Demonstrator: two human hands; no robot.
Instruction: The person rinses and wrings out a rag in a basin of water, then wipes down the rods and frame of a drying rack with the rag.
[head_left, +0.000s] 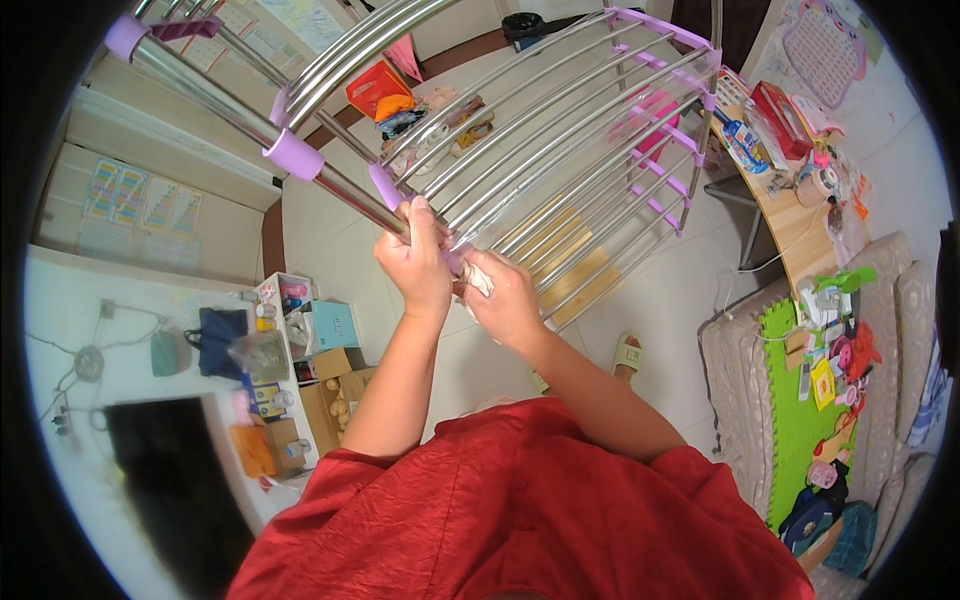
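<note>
A multi-tier rack of shiny metal tubes with light purple plastic joints stands before me, tilted in the view. My left hand is wrapped around the end of its thick corner post, thumb on top. Close beside it, my right hand pinches a crumpled white cloth or tissue against the rack's corner. Fingers of both hands partly hide the purple joint there. Clear plastic film seems to lie along some shelf tubes.
Beneath the rack, a yellowish wooden board rests on the tiled floor. Shoes and a red box lie beyond. At right are a cluttered wooden table and a sofa with a green foam mat. A white shelf unit stands left.
</note>
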